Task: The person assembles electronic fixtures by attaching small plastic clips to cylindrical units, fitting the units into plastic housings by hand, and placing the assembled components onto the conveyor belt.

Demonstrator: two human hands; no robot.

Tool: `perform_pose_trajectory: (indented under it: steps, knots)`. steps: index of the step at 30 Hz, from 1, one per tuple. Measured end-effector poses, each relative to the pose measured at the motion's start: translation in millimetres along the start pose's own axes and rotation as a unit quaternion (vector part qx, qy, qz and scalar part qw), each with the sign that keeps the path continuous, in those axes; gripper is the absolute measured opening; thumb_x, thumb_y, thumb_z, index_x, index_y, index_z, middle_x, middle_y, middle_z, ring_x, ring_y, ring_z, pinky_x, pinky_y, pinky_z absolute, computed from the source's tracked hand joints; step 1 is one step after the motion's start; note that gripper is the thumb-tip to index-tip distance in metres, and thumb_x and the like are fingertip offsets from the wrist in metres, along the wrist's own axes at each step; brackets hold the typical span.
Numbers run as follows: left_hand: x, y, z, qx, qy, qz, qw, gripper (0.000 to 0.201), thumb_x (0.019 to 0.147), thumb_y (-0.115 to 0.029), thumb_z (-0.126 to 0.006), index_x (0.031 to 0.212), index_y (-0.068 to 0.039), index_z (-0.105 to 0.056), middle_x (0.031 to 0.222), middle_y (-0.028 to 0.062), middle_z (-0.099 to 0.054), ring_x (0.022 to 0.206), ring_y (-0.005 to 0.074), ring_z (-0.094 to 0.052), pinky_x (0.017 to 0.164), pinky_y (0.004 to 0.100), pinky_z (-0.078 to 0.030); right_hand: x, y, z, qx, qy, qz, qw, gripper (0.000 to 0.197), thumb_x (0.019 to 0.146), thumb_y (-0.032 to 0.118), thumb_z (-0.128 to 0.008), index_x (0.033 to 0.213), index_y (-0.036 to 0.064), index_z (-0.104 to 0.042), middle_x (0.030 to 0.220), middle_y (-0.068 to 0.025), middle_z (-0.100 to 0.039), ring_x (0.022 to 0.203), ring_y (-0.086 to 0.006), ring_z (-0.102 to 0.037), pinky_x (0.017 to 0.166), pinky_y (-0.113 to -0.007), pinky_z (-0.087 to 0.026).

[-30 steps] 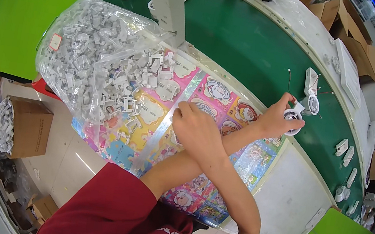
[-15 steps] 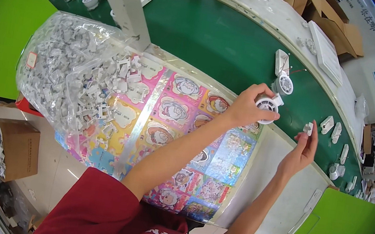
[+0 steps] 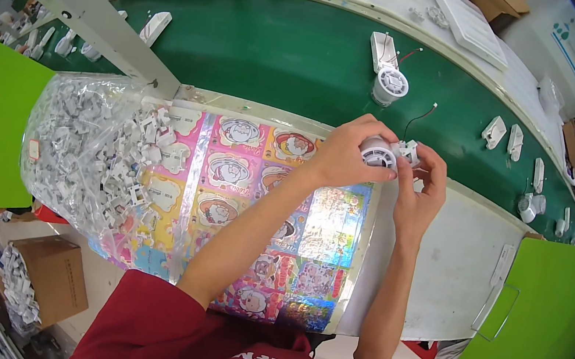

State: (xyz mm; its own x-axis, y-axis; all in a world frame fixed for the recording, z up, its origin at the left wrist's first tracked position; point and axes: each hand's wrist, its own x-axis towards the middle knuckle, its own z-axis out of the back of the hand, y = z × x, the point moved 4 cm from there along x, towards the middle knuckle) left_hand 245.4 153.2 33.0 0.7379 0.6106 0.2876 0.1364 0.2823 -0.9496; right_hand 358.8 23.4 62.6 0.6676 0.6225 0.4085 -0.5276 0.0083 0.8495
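My left hand [image 3: 347, 153] is closed around a round white plastic housing [image 3: 378, 154] with an open, ribbed face. Pinched in the fingers of my right hand [image 3: 421, 192] is a small white plastic bracket [image 3: 407, 151], up against the housing's right side. Whether it is seated in the housing cannot be made out, since fingers hide part of both. A thin dark wire [image 3: 423, 118] with a white plug stands up behind the hands. Farther back lies another round white housing [image 3: 391, 85] joined to a white handle-like case [image 3: 383, 51], with red wires.
A clear plastic bag [image 3: 69, 147] spills many small white brackets [image 3: 149, 136] onto a colourful cartoon-printed sheet [image 3: 229, 171]. Beyond runs a green conveyor belt [image 3: 284, 53] carrying more white parts [image 3: 494, 132]. A grey post [image 3: 103, 18] rises at left; green panels [image 3: 534, 320] flank the bench.
My right hand has moved left with the small bracket, bringing it against the housing in my left hand. The hands were apart before. The head view has also shifted.
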Motion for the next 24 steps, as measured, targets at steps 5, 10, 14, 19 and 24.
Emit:
perform_pose_trajectory:
  steps: [5,10,14,19,24]
  knots:
    - [-1.6,-1.8,0.2,0.006,0.027,-0.025,0.999,0.051,0.069,-0.014,-0.093,0.114,-0.004,-0.072,0.108,0.0056,-0.063,0.094,0.0169,-0.064,0.079,0.0306,-0.053,-1.3,-8.4,-0.6,0.030,0.043,-0.079,0.995,0.029,0.091,0.007,-0.078,0.116,0.0021,-0.066,0.108,-0.0050,-0.069,0.085,-0.0101,-0.059,0.074,-0.026,-0.049]
    - [-2.0,-5.7,3.4,-0.008,0.033,-0.008,0.999,0.051,0.068,-0.014,-0.094,0.113,-0.004,-0.073,0.107,0.0054,-0.064,0.094,0.0169,-0.064,0.080,0.0311,-0.052,-0.4,-10.8,0.3,0.170,0.073,-0.169,0.968,0.023,0.095,0.008,-0.073,0.115,0.0015,-0.063,0.109,-0.0059,-0.069,0.092,-0.0109,-0.063,0.083,-0.027,-0.051]
    - [-2.8,-6.9,3.9,-0.004,0.025,-0.017,1.000,0.051,0.067,-0.014,-0.094,0.112,-0.004,-0.073,0.108,0.0054,-0.064,0.095,0.0172,-0.065,0.081,0.0312,-0.053,-0.5,-7.6,2.2,0.171,0.082,-0.170,0.967,0.024,0.096,0.007,-0.072,0.118,0.0014,-0.064,0.109,-0.0053,-0.069,0.097,-0.0120,-0.064,0.087,-0.027,-0.051]
    - [-2.4,-4.5,3.9,-0.034,0.025,-0.016,0.999,0.051,0.063,-0.018,-0.094,0.109,-0.005,-0.075,0.105,0.0070,-0.065,0.095,0.0227,-0.067,0.084,0.0343,-0.054,-1.9,-12.6,0.9,0.130,0.125,-0.147,0.972,0.028,0.098,0.005,-0.068,0.126,0.0024,-0.063,0.110,-0.0035,-0.068,0.101,-0.0112,-0.063,0.093,-0.026,-0.049]
    - [-2.4,-9.0,3.9,-0.039,0.042,-0.017,0.998,0.040,0.074,-0.011,-0.089,0.110,-0.004,-0.073,0.110,0.0056,-0.066,0.100,0.0180,-0.065,0.086,0.0321,-0.053,-1.0,-8.3,2.8,0.157,0.147,-0.144,0.966,0.025,0.099,0.005,-0.068,0.124,0.0021,-0.064,0.109,-0.0029,-0.068,0.102,-0.0110,-0.063,0.092,-0.026,-0.049]
